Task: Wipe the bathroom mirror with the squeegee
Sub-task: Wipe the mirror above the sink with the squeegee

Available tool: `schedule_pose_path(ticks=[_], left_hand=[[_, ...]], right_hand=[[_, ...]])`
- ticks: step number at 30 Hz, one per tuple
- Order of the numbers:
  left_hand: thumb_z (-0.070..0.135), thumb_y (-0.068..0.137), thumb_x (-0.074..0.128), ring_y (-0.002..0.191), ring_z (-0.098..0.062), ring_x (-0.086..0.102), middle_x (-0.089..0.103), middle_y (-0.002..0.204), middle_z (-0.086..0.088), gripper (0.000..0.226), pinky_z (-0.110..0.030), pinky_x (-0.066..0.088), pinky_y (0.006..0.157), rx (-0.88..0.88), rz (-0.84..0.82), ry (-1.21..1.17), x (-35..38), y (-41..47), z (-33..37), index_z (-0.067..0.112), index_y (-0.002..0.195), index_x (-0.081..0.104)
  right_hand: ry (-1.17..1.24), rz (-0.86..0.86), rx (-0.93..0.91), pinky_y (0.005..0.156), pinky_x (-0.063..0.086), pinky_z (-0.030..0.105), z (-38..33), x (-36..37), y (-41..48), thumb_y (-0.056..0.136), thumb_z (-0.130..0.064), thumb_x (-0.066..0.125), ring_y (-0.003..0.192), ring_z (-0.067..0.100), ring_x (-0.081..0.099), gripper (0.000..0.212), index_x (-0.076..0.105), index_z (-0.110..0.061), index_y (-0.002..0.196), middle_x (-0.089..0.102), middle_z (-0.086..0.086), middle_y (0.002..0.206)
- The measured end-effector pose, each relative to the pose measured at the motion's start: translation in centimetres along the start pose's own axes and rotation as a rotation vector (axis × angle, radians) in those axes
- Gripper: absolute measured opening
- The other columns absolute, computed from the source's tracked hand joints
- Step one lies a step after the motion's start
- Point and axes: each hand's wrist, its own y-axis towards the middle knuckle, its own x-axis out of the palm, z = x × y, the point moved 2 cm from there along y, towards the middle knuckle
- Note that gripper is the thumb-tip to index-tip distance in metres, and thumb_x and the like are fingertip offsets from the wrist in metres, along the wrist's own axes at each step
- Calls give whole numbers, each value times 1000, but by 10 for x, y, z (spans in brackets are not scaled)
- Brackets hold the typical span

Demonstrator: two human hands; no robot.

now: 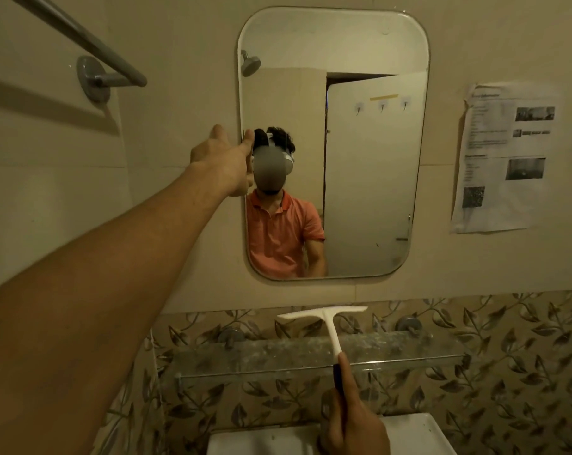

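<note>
A tall mirror (370, 159) with rounded corners hangs on the tiled wall ahead. My left hand (223, 160) reaches up to the mirror's left edge, fingers curled round that edge about halfway up. My right hand (352, 428) grips the dark lower handle of a white squeegee (330, 326), held upright below the mirror. Its blade is at the top, level with the leaf-patterned tiles, apart from the glass. A person in an orange shirt is reflected in the mirror.
A glass shelf (310, 359) runs under the mirror, above a white basin (419, 435). A grey towel rail (90, 44) juts out at upper left. Printed paper sheets (504, 156) are stuck to the wall on the right.
</note>
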Motion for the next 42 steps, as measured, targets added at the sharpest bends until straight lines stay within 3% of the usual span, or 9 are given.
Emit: schedule_pose_path(ticks=[4, 8, 12, 16, 18, 23, 26, 31, 42], left_hand=[[48, 93, 62, 111, -37, 53, 21, 145, -21, 94, -41, 49, 74, 10, -16, -8, -2, -2, -2, 38, 159, -4], [43, 94, 62, 112, -38, 52, 19, 147, -20, 92, -40, 46, 71, 14, -20, -24, -1, -1, -5, 39, 159, -3], [40, 95, 61, 113, -38, 52, 18, 148, -20, 90, -40, 48, 72, 19, -39, -25, -1, 1, -6, 39, 158, -3], [31, 93, 65, 114, -37, 52, 20, 149, -19, 93, -41, 51, 75, 25, -36, -29, -2, 2, -8, 40, 158, 0], [24, 92, 66, 111, -36, 52, 20, 149, -18, 95, -39, 51, 72, 26, -36, -36, -1, 3, -10, 41, 158, 0], [36, 91, 69, 110, -37, 51, 22, 146, -16, 93, -38, 45, 67, 43, -14, -76, 3, 6, -15, 45, 157, 4], [32, 93, 69, 113, -38, 50, 22, 147, -16, 92, -39, 45, 69, 38, 1, -80, 3, 5, -16, 44, 157, 4], [22, 96, 63, 121, -39, 46, 21, 150, -16, 86, -42, 42, 74, 35, 4, -57, -3, -1, -15, 42, 158, 5], [12, 97, 58, 122, -40, 45, 20, 151, -19, 86, -43, 43, 77, 36, 24, -24, -4, -8, -10, 37, 160, 5]], right_hand=[[72, 49, -37, 39, 42, 22, -20, -13, 8, 94, -17, 60, 38, 10, 46, 82, 17, -50, 155, 51, -8, 50], [150, 84, -112, 42, 40, 26, -53, -27, 38, 100, -26, 52, 44, 9, 49, 78, 5, -56, 153, 49, -12, 54], [220, 145, -194, 41, 45, 36, -89, -39, 80, 102, -27, 46, 44, 10, 48, 72, 3, -50, 156, 51, -7, 57], [189, 222, -273, 40, 33, 17, -125, -52, 119, 104, -26, 45, 43, 5, 44, 67, 9, -34, 160, 48, -10, 59], [195, 228, -288, 44, 35, 17, -139, -55, 135, 104, -24, 46, 45, 4, 47, 67, 9, -31, 160, 49, -11, 61], [157, 225, -278, 52, 53, 41, -161, -53, 157, 107, -31, 40, 52, 17, 55, 62, 7, -37, 159, 57, -3, 66], [120, 205, -253, 53, 53, 43, -162, -46, 162, 108, -32, 38, 53, 21, 55, 60, 7, -37, 159, 58, 1, 66], [3, 193, -265, 46, 36, 27, -154, -33, 158, 108, -28, 36, 49, 11, 46, 64, 0, -30, 161, 55, 0, 63], [-96, 87, -209, 42, 48, 38, -98, 2, 86, 105, -29, 34, 43, 15, 45, 71, -13, -33, 158, 48, -1, 57]])
